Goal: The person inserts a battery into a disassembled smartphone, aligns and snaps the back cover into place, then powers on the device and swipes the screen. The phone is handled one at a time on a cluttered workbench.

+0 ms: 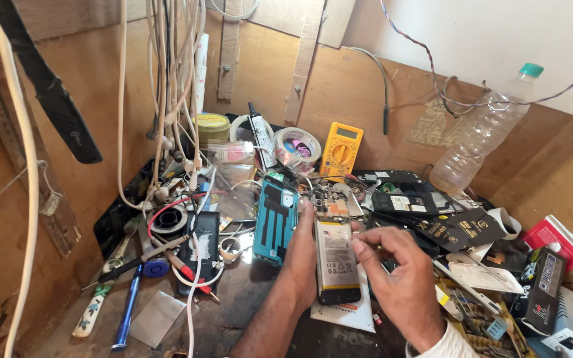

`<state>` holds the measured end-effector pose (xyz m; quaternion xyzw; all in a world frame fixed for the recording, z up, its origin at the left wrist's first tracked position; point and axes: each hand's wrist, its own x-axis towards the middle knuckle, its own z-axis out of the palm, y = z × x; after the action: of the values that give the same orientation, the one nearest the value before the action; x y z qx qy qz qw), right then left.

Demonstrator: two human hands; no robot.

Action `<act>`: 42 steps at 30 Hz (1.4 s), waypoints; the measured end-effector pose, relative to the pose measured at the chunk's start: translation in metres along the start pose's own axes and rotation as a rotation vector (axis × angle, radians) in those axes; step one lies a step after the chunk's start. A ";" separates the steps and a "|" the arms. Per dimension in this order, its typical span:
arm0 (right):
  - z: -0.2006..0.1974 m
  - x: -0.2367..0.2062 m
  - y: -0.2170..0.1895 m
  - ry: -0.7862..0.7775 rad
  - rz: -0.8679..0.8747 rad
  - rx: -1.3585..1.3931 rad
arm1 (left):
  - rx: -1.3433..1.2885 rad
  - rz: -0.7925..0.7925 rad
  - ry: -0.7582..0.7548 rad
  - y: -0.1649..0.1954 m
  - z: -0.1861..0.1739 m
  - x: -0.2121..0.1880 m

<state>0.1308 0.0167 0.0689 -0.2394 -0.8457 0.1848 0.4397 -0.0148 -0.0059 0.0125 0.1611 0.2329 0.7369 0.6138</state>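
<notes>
Phone battery, flat and grey with a dark bottom end, is sitting in the middle of the messy wooden bench, between the two hands. It is lying on top of a white paper packet. The left hand is wrapping around the battery's left edge, with its fingers curled under and its thumb pressing along the side, so it is gripping the battery. The right hand is half closed. Its thumb and first finger are pinching together at the battery's top right corner, touching it there, and the other fingers are curling loosely.

Just above the battery, an opened phone is showing its small parts inside. To the left, a teal phone frame is lying just beside the left hand. Farther left, a black phone is lying under a white cable, near a blue tool and a screwdriver with a red tip.

At the back, a yellow meter is leaning against the wooden wall, next to a roll of clear tape. A clear plastic bottle with a green cap is leaning on the right. Many white cables are hanging down at the top left.
</notes>
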 end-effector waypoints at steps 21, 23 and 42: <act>0.014 0.033 0.003 -0.067 -0.276 -0.211 | 0.032 0.099 0.048 0.001 0.005 -0.005; 0.014 0.035 0.004 -0.077 -0.273 -0.196 | 0.033 0.102 0.038 0.001 0.005 -0.004; 0.001 0.011 0.012 0.073 0.436 0.174 | -0.065 0.117 -0.084 0.005 0.002 -0.003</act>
<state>0.1278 0.0331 0.0695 -0.3841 -0.7384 0.3387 0.4388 -0.0168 -0.0093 0.0173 0.1850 0.1729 0.7714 0.5838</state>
